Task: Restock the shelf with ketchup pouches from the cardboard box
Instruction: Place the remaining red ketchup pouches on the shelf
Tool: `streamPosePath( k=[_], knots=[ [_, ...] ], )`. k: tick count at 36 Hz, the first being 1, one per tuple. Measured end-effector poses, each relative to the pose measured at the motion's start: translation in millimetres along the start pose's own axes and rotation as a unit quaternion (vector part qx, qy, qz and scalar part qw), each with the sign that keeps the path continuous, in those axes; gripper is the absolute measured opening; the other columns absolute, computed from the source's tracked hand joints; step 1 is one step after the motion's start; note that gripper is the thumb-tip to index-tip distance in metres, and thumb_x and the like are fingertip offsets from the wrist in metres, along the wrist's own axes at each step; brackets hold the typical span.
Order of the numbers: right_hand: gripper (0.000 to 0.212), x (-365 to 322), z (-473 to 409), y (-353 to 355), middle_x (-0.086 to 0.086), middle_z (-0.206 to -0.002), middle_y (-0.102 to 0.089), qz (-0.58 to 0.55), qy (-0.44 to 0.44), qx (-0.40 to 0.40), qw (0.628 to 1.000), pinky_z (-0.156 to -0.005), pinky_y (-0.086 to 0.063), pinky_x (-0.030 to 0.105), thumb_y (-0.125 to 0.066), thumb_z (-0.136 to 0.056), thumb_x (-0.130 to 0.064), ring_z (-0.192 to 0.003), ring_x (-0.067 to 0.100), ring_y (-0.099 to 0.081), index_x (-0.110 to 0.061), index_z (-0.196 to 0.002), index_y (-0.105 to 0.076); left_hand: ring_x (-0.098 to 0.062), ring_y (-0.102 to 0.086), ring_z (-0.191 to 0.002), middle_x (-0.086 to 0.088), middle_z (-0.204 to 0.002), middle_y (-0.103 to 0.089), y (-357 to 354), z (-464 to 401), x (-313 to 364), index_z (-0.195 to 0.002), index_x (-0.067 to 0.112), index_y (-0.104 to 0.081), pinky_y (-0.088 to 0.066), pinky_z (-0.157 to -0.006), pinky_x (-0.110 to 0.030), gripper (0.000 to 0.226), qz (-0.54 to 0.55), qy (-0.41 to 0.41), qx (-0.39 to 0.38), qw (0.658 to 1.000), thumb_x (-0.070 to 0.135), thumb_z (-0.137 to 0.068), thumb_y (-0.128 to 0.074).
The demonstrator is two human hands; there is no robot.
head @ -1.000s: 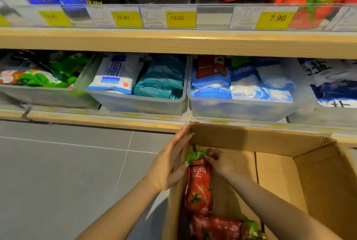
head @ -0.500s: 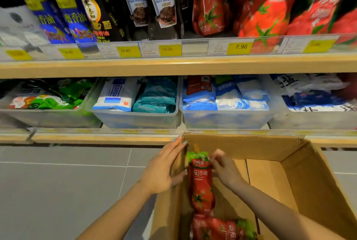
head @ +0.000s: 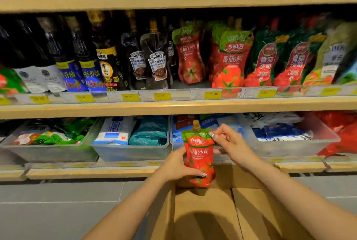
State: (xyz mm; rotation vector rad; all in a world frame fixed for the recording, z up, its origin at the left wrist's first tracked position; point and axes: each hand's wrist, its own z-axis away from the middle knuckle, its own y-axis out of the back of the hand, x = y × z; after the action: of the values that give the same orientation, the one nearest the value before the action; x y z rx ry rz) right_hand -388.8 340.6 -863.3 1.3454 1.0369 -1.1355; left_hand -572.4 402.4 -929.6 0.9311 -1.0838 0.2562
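The ketchup pouch point(head: 200, 157) has come up out of the cardboard box point(head: 204, 212) and now hangs upright above it, before the lower shelf point(head: 92, 173). Heinz bottles point(head: 157, 62) stand above a 7.90 tag point(head: 212, 94). My left hand point(head: 177, 165) wraps its body; my right hand point(head: 229, 143) pinches its green top, both grips grasping it.

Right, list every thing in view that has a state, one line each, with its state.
Ketchup pouch: upright, capped, held above the box.
Left hand: grips the pouch's lower body.
Right hand: pinches the pouch's top corner.
Cardboard box: open, flaps up.
Shelf pouches: standing upright, with a gap beside the leftmost one.
Heinz pouches: upright, capped.
Clear bins: filled with packets.
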Motion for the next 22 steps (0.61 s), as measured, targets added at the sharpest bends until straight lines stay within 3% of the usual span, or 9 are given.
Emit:
streamPosePath(
  k=[2, 6, 8, 12, 18, 20, 22],
  knots=[
    [0.016, -18, -3, 5, 0.011, -0.077, -0.059, -0.004, 0.011, 0.001, 1.0, -0.065, -0.053, 0.031, -0.05, -0.092, -0.016, -0.076, 0.014, -0.06, -0.015, -0.076, -0.047, -0.002, -0.062, -0.102, 0.013, -0.11, -0.066, 4, -4, 11, -0.112, 0.032, -0.058, -0.051, -0.095, -0.035, 0.058, 0.02, -0.015, 0.001, 1.0, 0.038, -0.061, -0.085],
    [0.013, -50, -13, 14, 0.007, -0.073, -0.059, 0.017, 0.037, -0.001, 0.999, -0.059, -0.052, 0.015, -0.063, -0.084, -0.007, -0.074, 0.009, -0.061, -0.018, -0.081, -0.057, 0.005, -0.063, -0.095, 0.017, -0.098, -0.068, 12, -12, 34, -0.098, 0.044, -0.058, -0.052, -0.087, -0.024, 0.047, 0.007, -0.036, 0.026, 0.999, 0.04, -0.059, -0.085],
    [0.021, -66, -19, 17, -0.002, -0.079, -0.068, 0.039, 0.045, -0.007, 0.998, -0.059, -0.049, 0.011, -0.069, -0.078, -0.005, -0.071, -0.005, -0.063, -0.025, -0.081, -0.063, 0.006, -0.062, -0.092, 0.018, -0.095, -0.067, 16, -15, 46, -0.093, 0.046, -0.059, -0.05, -0.084, -0.02, 0.044, -0.029, -0.051, 0.029, 0.998, 0.043, -0.058, -0.084],
    [0.038, -91, -25, 18, -0.02, -0.049, -0.062, 0.09, 0.042, -0.021, 0.995, -0.047, -0.039, 0.004, -0.068, -0.08, -0.011, -0.05, -0.011, -0.055, -0.033, -0.049, -0.066, 0.004, -0.063, -0.089, 0.012, -0.095, -0.069, 17, -18, 58, -0.091, 0.04, -0.061, -0.051, -0.082, -0.022, 0.041, -0.04, -0.058, 0.052, 0.996, 0.037, -0.059, -0.085],
    [0.047, -108, -30, 26, -0.014, -0.037, -0.046, 0.052, 0.014, -0.019, 0.998, -0.04, -0.033, 0.008, -0.071, -0.077, -0.019, -0.039, -0.005, -0.042, -0.021, -0.036, -0.048, 0.022, -0.054, -0.078, 0.019, -0.092, -0.063, 21, -18, 68, -0.102, 0.032, -0.06, -0.041, -0.068, 0.002, 0.052, -0.032, -0.079, 0.108, 0.991, 0.038, -0.057, -0.086],
    [0.036, -108, -27, 27, -0.016, -0.045, -0.058, 0.03, 0.023, -0.02, 0.999, -0.046, -0.038, 0.006, -0.072, -0.077, -0.015, -0.047, -0.006, -0.053, -0.025, -0.044, -0.061, 0.023, -0.054, -0.077, 0.019, -0.088, -0.063, 24, -18, 70, -0.099, 0.031, -0.062, -0.04, -0.067, 0.002, 0.049, -0.034, -0.086, 0.125, 0.988, 0.037, -0.057, -0.086],
    [0.015, -105, -23, 27, -0.012, -0.067, -0.071, 0.029, 0.035, -0.033, 0.998, -0.057, -0.046, 0.008, -0.073, -0.074, -0.011, -0.066, -0.004, -0.064, -0.026, -0.07, -0.072, 0.022, -0.055, -0.077, 0.021, -0.082, -0.063, 26, -18, 71, -0.09, 0.036, -0.061, -0.04, -0.065, 0.001, 0.041, -0.035, -0.096, 0.146, 0.984, 0.035, -0.058, -0.086]
  ],
)
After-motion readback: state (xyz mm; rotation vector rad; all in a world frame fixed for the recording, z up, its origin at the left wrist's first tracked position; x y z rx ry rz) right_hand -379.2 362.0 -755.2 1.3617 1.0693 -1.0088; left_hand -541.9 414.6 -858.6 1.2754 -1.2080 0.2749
